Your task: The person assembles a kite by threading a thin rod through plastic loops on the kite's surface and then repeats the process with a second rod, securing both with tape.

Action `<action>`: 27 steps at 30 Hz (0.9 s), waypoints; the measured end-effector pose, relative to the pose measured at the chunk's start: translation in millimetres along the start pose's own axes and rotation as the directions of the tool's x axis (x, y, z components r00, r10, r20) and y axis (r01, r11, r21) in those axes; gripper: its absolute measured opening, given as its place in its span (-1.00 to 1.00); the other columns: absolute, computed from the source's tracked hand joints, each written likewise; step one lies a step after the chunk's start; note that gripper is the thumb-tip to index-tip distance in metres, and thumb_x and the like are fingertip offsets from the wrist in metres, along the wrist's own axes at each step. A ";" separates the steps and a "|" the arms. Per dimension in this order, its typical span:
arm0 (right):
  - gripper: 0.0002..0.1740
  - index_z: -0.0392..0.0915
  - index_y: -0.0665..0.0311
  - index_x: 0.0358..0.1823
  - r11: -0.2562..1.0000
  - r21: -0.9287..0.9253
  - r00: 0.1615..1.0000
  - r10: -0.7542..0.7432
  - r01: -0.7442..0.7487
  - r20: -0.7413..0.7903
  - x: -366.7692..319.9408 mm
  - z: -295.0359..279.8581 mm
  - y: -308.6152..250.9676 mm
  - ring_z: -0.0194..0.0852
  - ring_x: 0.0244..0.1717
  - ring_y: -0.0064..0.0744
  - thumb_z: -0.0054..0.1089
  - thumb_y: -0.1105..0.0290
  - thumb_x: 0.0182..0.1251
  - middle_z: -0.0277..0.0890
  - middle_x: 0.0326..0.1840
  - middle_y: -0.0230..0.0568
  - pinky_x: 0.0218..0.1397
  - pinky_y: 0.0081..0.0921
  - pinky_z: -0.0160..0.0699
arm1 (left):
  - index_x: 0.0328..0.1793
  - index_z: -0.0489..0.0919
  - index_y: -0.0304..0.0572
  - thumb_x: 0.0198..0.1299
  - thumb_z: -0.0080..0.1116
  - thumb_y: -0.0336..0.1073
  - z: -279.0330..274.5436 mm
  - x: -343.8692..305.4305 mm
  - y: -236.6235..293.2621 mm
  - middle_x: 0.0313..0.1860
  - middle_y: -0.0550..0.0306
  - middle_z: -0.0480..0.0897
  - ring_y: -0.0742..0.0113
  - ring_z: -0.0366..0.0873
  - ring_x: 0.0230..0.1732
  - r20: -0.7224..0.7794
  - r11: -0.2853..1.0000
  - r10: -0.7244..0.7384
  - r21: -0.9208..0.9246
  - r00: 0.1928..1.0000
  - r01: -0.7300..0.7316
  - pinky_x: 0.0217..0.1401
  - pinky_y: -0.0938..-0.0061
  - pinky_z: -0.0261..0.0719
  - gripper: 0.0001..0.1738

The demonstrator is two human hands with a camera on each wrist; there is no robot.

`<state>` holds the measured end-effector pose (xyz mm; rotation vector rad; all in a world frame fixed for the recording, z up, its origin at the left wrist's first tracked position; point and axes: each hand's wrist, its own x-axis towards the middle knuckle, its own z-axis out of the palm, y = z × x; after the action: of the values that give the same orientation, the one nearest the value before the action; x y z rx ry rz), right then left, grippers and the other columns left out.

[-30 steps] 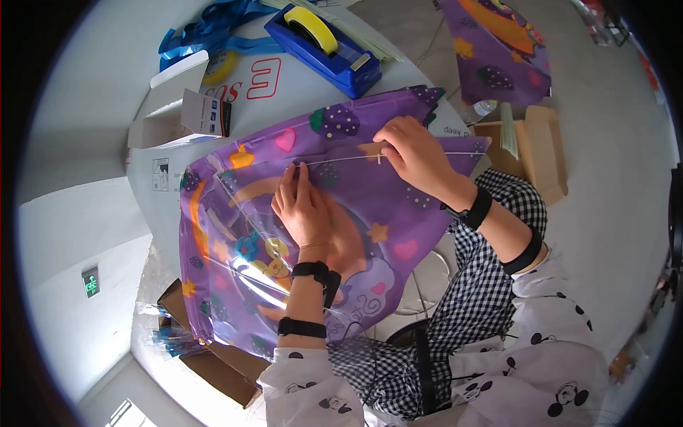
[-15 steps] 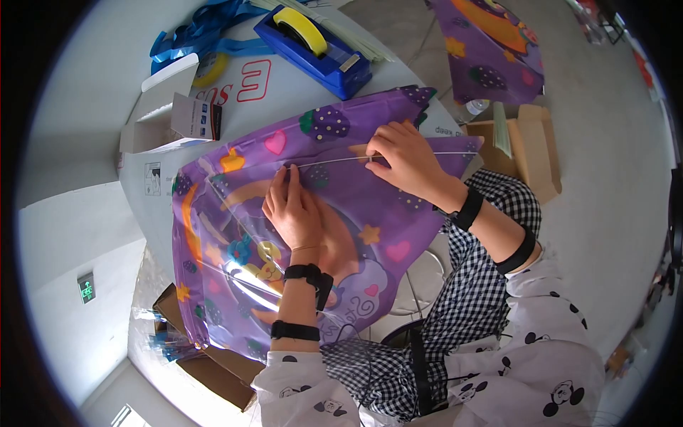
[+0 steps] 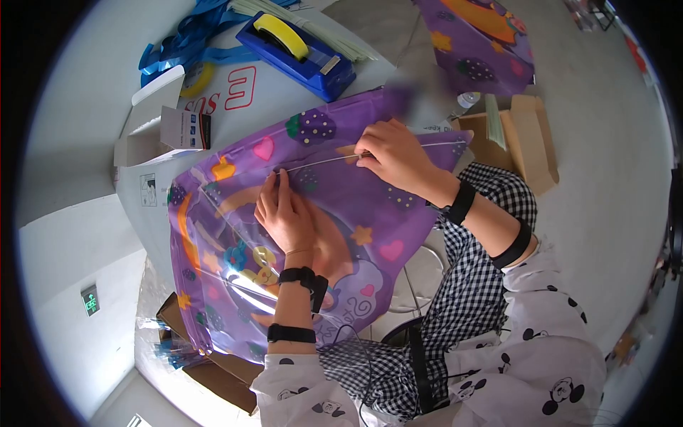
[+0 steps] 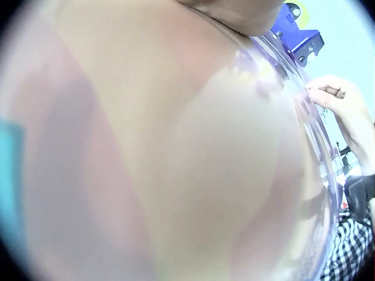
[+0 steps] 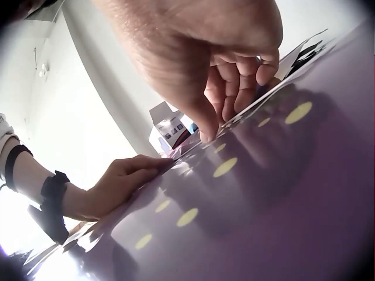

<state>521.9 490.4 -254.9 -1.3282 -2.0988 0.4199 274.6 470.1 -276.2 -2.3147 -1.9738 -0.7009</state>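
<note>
A purple plastic sheet (image 3: 334, 206), printed with stars, hearts and strawberries, lies across the tabletop and hangs over the lap. A thin white strip (image 3: 324, 161) runs along the upper part of the sheet. My left hand (image 3: 287, 217) rests on the sheet, fingers extended and fingertips at the strip. To its right, my right hand (image 3: 395, 153) pinches the strip between thumb and curled fingers. In the right wrist view the right thumb (image 5: 208, 126) comes down at the sheet's raised edge. The printed sheet fills most of the left wrist view, blurred.
A blue tape dispenser (image 3: 299, 57) with yellow tape stands at the back, beside blue ribbon (image 3: 181, 43). A small opened box (image 3: 181, 128) is at the left. Another purple printed piece (image 3: 480, 50) hangs beyond the table, above a brown carton (image 3: 530, 146). A bottle (image 3: 467, 100) shows near it.
The head view has shifted, so the sheet and table sit further left. Right fingers have curled in more over the strip. The sheet's far right corner is now blurred.
</note>
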 end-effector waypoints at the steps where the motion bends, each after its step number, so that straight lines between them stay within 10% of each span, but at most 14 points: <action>1: -0.77 0.48 0.15 -0.40 1.000 0.001 1.000 0.000 0.000 -0.003 -0.1 0.4 0.4 0.45 -0.20 -0.33 0.43 0.39 0.03 0.44 -0.35 -0.40 -0.08 -0.33 0.29 | 0.25 0.62 -0.04 0.24 0.07 -0.45 0.2 -0.1 0.0 0.23 0.13 0.55 0.12 0.47 0.21 0.000 1.000 0.000 0.002 1.000 0.000 0.30 0.21 0.31 -0.57; 27: -0.81 0.50 0.18 -0.38 0.999 0.005 0.999 0.048 -0.048 0.001 -2.2 4.4 1.6 0.44 -0.14 -0.24 0.38 0.37 0.08 0.42 -0.31 -0.29 -0.05 -0.28 0.26 | 0.22 0.63 -0.02 0.23 0.06 -0.43 2.6 -0.4 0.6 0.22 0.19 0.56 0.18 0.50 0.16 -0.042 0.999 0.031 0.017 0.999 -0.031 0.26 0.20 0.33 -0.58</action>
<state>520.8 489.4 -259.8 -1.3786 -2.0688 0.4455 275.9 470.4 -278.5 -2.2966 -1.9149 -0.7230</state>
